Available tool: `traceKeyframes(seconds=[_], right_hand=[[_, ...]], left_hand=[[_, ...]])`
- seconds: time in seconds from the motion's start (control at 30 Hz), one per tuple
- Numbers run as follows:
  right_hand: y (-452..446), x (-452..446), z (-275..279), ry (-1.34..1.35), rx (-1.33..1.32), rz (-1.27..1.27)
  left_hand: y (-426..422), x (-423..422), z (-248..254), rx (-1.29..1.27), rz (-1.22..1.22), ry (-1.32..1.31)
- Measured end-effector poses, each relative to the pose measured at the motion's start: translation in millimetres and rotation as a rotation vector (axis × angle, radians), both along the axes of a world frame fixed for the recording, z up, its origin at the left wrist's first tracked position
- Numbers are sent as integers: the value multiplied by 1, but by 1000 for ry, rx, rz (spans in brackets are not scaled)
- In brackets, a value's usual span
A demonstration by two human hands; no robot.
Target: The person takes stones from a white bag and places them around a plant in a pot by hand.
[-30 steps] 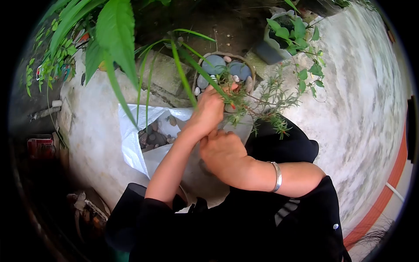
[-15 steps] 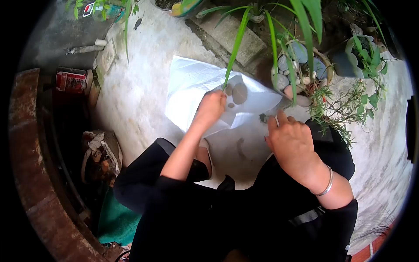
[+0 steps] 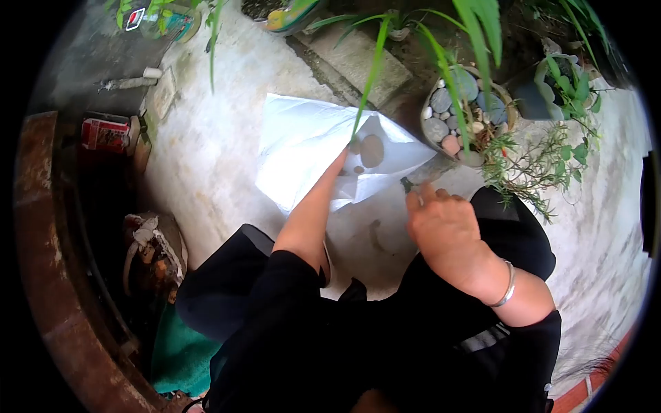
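A white plastic sack [image 3: 296, 138] lies on the concrete with its mouth spread toward the right. Several brownish-grey flat stones [image 3: 372, 150] show inside the mouth. My left hand [image 3: 338, 165] reaches into the sack beside these stones; the sack's upper sheet hides its fingers. To the right of the sack is my right hand [image 3: 444, 224], back upward, its fingers curled in. What those fingers hold, if anything, is hidden. Just beyond its fingertips is a small dark green piece [image 3: 407, 184], and I cannot tell whether the hand touches it.
A round pot [image 3: 427, 103] full of pebbles stands beyond my right hand. A trailing plant [image 3: 527, 168] spreads beside it, and long leaves hang over the sack. On the left are a rusty curved edge [image 3: 51, 241], a bundled bag [image 3: 155, 251] and green cloth [image 3: 180, 351].
My left hand has gone from above the sack's mouth to inside it, and its fingers are now covered. My right hand has shifted slightly, fingers still curled. The view has moved a little.
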State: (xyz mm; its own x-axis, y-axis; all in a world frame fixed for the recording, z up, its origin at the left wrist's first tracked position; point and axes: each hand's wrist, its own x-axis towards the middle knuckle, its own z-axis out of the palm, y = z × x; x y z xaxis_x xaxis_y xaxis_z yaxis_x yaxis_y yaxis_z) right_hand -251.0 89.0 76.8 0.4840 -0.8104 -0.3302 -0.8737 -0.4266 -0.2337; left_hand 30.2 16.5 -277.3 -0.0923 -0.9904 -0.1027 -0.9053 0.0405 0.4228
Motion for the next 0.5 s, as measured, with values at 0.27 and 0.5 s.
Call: traceKeyframes(seconds=[0.27,0.5], right_hand=[[-2,1,4,-1,98,43],[-8,-6,-6,-46,-75,-19]], left_hand=[[-6,-18,42,556,311,303],[4,16,-35,-58,-32,100]])
